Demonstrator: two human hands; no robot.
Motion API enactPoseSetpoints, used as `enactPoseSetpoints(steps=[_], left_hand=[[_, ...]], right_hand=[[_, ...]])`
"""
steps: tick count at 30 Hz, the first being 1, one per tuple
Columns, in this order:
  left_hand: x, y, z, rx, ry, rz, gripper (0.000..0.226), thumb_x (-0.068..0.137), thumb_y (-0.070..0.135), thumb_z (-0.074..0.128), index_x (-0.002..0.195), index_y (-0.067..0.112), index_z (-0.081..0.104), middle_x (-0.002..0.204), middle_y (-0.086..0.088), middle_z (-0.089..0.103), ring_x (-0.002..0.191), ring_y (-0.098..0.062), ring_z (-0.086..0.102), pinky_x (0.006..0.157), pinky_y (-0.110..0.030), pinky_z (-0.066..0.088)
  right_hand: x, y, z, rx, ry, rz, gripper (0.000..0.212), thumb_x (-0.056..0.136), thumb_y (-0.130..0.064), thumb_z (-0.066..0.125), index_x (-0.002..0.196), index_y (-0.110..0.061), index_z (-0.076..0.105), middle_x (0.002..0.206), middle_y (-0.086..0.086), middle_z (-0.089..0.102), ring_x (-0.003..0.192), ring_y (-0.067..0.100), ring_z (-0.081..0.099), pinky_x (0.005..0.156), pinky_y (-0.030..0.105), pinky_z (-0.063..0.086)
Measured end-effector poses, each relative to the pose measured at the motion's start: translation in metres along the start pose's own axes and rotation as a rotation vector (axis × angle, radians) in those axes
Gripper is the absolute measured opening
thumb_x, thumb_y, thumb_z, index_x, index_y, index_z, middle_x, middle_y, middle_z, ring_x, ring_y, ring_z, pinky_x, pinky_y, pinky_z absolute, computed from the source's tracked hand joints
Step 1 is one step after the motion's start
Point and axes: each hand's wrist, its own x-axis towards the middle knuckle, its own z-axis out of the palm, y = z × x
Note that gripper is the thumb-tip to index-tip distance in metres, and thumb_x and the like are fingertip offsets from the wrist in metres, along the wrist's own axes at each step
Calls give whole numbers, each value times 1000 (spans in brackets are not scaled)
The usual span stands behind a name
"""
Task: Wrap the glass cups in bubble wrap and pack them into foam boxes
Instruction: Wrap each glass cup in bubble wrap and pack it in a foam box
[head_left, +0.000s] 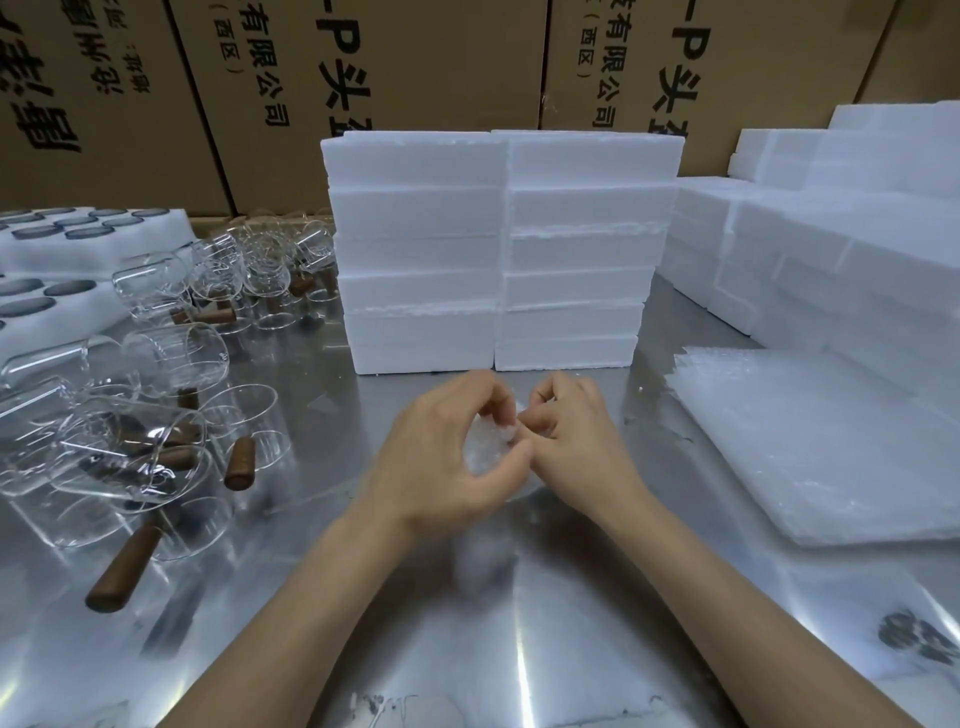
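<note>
At the table's middle my left hand (447, 457) curls round a cup wrapped in bubble wrap (488, 447), most of it hidden by my fingers. My right hand (566, 421) pinches the wrap at the bundle's top, fingers bent. Several bare glass cups (171, 358) with brown wooden handles lie on their sides at the left. Two stacks of white foam boxes (498, 249) stand just behind my hands. A pile of bubble wrap sheets (821, 441) lies flat at the right.
The metal table (519, 649) is shiny. White foam trays with round holes (62, 234) sit at the far left. More foam boxes (831, 249) are piled at the back right. Tall cardboard cartons (415, 67) wall the back.
</note>
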Motion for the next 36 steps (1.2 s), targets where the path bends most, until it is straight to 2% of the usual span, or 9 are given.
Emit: enactPoseSetpoints(steps=[6,8,11,16,21,24,28,33,36], left_hand=[[0,-19,6,464,-146,93,45,80,54,39,61,17,54,60,4,59,72,-17,57,115,-38,20],[3,-15,10,590,-232,85,53,80,62,30,56,20,50,56,6,58,75,-13,52,117,-38,13],[4,-8,12,685,-301,52,68,76,67,18,69,19,65,69,9,66,84,-9,48,118,-36,5],[-2,-10,1,465,27,188,29,72,43,55,69,18,69,67,7,64,74,-20,60,105,-48,37],[2,-13,-1,557,-226,-24,49,69,58,27,75,25,63,81,12,63,121,-11,52,119,-40,-4],[6,-15,2,614,-276,-64,41,66,55,22,63,24,48,65,11,52,103,-9,57,117,-35,-15],[0,-15,4,547,-190,-1,36,70,52,34,65,22,54,67,11,54,83,-13,60,120,-43,0],[-1,-15,-5,196,255,97,37,78,43,53,97,13,61,94,9,62,94,-7,57,110,-54,29],[-1,-20,-1,48,251,45,47,81,46,53,117,16,51,109,13,58,109,1,51,103,-54,37]], right_hand=[[-10,1,-9,234,145,-49,29,94,-37,41,84,-29,67,86,-17,61,95,8,51,79,17,40],[-12,-1,-13,194,208,-98,33,89,-38,36,80,-32,66,80,-21,63,92,5,52,77,12,36],[-15,-4,-12,55,127,-218,41,91,-34,32,86,-25,72,86,-16,67,96,8,51,90,29,38],[-15,-7,-10,-188,78,-295,51,92,-32,23,90,-22,73,97,-13,68,105,9,47,95,28,30],[-10,-10,-5,-404,-28,-286,55,91,-38,15,85,-22,67,92,-10,66,107,11,45,97,26,23],[-8,-14,1,-419,-15,-290,55,92,-38,19,80,-18,68,86,-5,67,103,16,47,94,29,24],[-12,-10,1,-399,13,-325,58,93,-41,15,84,-18,68,88,-5,66,102,16,48,94,30,29],[-14,0,-14,185,287,-206,39,94,-41,32,99,-27,68,94,-23,62,101,0,52,85,11,37],[-7,5,-23,361,396,-134,30,94,-41,35,97,-34,64,96,-21,67,102,0,57,85,12,39]])
